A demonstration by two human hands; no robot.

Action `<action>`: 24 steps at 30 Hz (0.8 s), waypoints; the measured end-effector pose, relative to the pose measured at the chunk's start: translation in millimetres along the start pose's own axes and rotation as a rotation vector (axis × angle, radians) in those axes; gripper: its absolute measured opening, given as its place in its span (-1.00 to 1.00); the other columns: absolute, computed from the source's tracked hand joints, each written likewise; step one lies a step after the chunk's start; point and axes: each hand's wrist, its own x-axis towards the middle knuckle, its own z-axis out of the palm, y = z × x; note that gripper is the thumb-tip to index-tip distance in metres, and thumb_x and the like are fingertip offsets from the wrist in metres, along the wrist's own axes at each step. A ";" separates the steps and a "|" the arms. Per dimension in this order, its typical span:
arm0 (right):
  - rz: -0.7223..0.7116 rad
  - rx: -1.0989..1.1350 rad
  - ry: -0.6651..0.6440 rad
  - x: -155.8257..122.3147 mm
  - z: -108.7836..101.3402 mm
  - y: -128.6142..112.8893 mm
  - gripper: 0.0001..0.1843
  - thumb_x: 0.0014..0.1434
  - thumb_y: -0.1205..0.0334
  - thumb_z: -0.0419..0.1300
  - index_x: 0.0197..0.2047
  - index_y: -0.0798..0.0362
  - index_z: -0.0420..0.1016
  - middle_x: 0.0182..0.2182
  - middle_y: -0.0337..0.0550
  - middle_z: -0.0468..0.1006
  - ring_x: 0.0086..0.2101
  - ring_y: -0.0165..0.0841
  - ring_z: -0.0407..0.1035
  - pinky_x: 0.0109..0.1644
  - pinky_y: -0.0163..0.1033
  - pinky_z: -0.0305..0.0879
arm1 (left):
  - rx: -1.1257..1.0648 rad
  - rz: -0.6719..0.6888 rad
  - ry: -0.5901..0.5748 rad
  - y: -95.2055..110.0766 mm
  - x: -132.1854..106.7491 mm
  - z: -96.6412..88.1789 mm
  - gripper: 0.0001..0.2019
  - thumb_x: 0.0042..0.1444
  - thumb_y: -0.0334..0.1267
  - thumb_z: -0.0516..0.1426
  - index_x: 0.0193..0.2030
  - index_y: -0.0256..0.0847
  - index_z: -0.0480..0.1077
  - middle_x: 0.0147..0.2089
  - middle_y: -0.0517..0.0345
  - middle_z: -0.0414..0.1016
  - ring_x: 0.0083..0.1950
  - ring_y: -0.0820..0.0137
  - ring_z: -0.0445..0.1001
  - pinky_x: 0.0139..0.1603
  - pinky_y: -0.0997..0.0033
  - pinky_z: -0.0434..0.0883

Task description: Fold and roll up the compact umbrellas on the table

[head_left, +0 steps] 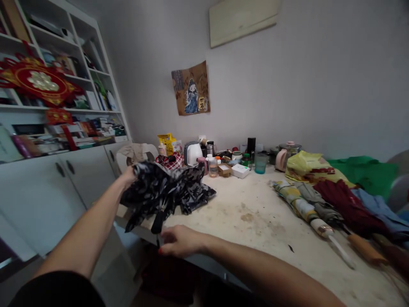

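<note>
A loosely folded umbrella (172,183) with black and grey patterned cloth lies across the near left part of the table. My left hand (128,175) grips the cloth at its left side, with the fingertips partly hidden by the fabric. The black umbrella handle (157,223) points toward me over the table's front edge, a thin dark strap hanging from it. Just right of the handle is my right hand (180,241), fingers curved and the thumb apart from them; I see nothing held in it.
Several folded umbrellas, one yellow-and-white patterned (295,202) and one dark red (348,204), lie on the right of the table (243,230). Along the wall stand a white kettle (194,153), a teal cup (260,163), small boxes and a yellow bag (309,166). White cabinets (38,196) are at left.
</note>
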 end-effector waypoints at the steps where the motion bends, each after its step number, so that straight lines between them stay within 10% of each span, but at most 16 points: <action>1: -0.032 -0.061 -0.003 -22.1 -8.7 0.8 -0.84 0.05 0.23 0.26 -0.45 0.07 0.36 -0.58 -0.37 0.29 -0.53 -0.50 0.19 -0.47 -0.41 0.08 | 0.057 -0.028 0.034 -5.0 -7.5 1.9 -0.77 0.08 -0.36 0.08 -0.20 -0.56 0.37 -0.14 -0.01 0.42 -0.07 0.14 0.44 -0.05 0.14 0.37; 4: 0.027 -0.190 0.095 -102.6 -51.3 8.2 -0.79 0.06 0.20 0.22 -0.21 0.09 0.52 -0.37 -0.22 0.52 -0.37 -0.40 0.37 -0.30 -0.35 0.25 | 0.275 -0.030 0.161 -15.6 -32.9 -1.5 -0.65 0.04 -0.37 0.09 -0.04 -0.51 0.39 0.14 -0.21 0.27 0.20 -0.14 0.23 0.20 -0.10 0.16; 12: 0.803 -0.776 0.739 -301.2 -201.5 81.7 -0.75 0.23 0.26 0.07 -0.14 0.15 0.53 -0.19 0.13 0.60 -0.20 -0.16 0.47 -0.08 -0.17 0.29 | 0.388 0.321 0.100 -14.0 -94.5 33.0 -0.79 0.09 -0.25 0.05 -0.23 -0.15 0.50 -0.10 0.11 0.52 -0.05 0.23 0.49 0.06 0.30 0.35; 17: 1.179 -0.811 0.847 -347.8 -205.5 115.9 -0.53 0.25 0.15 0.13 0.08 0.36 0.34 -0.01 0.44 0.47 -0.02 0.05 0.42 -0.05 -0.08 0.26 | 0.105 0.435 -0.179 32.1 -117.8 124.6 -0.80 0.08 -0.14 0.08 -0.31 -0.09 0.52 -0.17 0.12 0.55 -0.11 0.23 0.51 -0.01 0.33 0.38; 24: 1.215 -0.699 0.795 -349.5 -190.0 125.2 -0.50 0.20 0.41 0.10 0.19 0.39 0.19 -0.03 0.41 0.50 -0.03 -0.06 0.46 -0.08 -0.19 0.27 | -0.188 0.424 -0.791 109.4 -156.6 243.6 -0.79 0.05 -0.27 0.06 -0.33 -0.20 0.53 -0.28 0.03 0.53 -0.27 0.32 0.49 -0.17 0.35 0.41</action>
